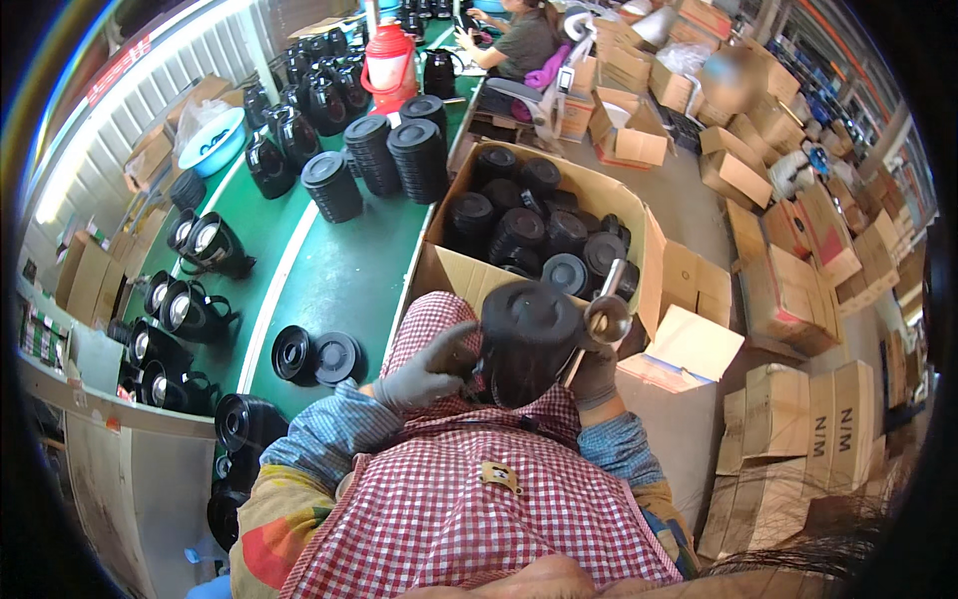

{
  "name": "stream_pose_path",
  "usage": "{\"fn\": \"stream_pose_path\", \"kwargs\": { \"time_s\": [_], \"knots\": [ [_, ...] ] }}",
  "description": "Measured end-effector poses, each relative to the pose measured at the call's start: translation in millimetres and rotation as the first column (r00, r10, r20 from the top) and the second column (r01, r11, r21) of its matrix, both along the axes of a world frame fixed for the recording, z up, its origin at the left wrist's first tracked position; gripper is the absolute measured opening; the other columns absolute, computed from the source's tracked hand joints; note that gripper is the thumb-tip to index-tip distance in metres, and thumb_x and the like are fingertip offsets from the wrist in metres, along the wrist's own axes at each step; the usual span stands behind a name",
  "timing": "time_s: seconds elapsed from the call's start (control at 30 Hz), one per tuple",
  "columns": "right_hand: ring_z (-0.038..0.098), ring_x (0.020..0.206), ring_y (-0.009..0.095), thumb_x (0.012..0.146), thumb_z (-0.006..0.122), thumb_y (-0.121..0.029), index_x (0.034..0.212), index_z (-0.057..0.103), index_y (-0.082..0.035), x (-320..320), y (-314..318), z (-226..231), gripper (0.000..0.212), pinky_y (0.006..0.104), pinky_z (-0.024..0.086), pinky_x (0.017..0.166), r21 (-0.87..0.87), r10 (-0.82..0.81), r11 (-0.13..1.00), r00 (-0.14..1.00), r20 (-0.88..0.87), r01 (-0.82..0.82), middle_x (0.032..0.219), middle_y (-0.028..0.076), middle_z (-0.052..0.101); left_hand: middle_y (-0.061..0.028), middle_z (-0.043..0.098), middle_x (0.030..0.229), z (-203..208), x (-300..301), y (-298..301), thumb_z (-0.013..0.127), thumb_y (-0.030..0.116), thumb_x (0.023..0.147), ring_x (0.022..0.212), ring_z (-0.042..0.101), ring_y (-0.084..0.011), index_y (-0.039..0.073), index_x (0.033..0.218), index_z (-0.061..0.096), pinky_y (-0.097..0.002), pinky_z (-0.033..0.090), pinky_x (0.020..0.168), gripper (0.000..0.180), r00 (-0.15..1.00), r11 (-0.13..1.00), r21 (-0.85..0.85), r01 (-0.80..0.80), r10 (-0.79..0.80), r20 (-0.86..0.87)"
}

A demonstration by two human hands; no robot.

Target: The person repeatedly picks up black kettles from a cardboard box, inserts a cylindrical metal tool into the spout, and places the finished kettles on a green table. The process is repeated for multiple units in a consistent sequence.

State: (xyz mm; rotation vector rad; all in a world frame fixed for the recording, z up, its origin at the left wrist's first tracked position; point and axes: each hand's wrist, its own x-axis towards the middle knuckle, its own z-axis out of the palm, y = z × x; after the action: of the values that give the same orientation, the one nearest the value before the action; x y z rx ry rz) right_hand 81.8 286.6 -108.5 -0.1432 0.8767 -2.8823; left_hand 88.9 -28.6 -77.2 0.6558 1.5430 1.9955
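Note:
A black jug (534, 334) is tilted over my lap, its round, dark end facing up. My left hand (429, 369), in a grey glove, is at the jug's left side with its fingers curled against it; the grip itself is partly hidden. My right hand (596, 377), also gloved, is closed at the right side around a shiny metal tool (608, 317) with a rounded end and a short shaft. The tool stands close beside the jug; whether they touch I cannot tell. Two round black lids (337, 357) lie on the green table to the left.
In front of me an open carton (439, 270) holds many black lids. Stacked black lids (417, 160), black jugs (267, 165), a red-and-white bucket (390, 65) and a blue basin (213, 142) stand on the green table (349, 250). Another person (519, 45) sits beyond; cartons (798, 309) fill the right.

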Motion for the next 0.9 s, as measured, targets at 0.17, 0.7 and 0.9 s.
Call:
{"fn": "stream_pose_path", "kwargs": {
  "time_s": [0.17,0.7,0.9],
  "knots": [
    [0.064,0.11,0.021,0.093,0.062,-0.019,0.139,0.053,-0.007,29,-1,-53,0.048,0.0341,0.054,0.096,0.293,-0.123,0.953,0.985,0.123,0.082,0.12,0.007,0.065,-0.0265,0.044,0.152,-57,1,16,0.069,-0.005,0.083,0.138,0.049,-0.0366,0.006,0.16,-0.008,-0.0454,0.041,0.113,0.109,0.892,0.925,-0.363,-0.115,-0.065,-0.448],
    [0.067,0.112,0.035,0.082,0.058,-0.016,0.132,0.066,-0.012,-51,45,90,0.05,0.0413,0.052,0.097,0.982,0.295,-0.186,0.955,0.035,0.022,0.122,0.018,0.07,-0.0193,0.067,0.114,64,-125,68,0.069,0.014,0.092,0.107,0.065,-0.0381,0.001,0.13,0.062,-0.042,0.054,0.09,0.04,0.524,0.906,-0.243,-0.347,-0.027,-0.851],
    [0.066,0.109,0.039,0.088,0.055,-0.019,0.139,0.057,-0.009,-62,23,62,0.052,0.0466,0.052,0.094,0.935,0.414,-0.336,0.909,0.033,0.119,0.118,0.021,0.069,-0.0154,0.073,0.105,22,-151,62,0.071,0.018,0.093,0.094,0.07,-0.032,0.003,0.119,0.071,-0.0392,0.057,0.082,0.03,0.673,0.8,-0.572,-0.181,-0.323,-0.665]
  ]
}}
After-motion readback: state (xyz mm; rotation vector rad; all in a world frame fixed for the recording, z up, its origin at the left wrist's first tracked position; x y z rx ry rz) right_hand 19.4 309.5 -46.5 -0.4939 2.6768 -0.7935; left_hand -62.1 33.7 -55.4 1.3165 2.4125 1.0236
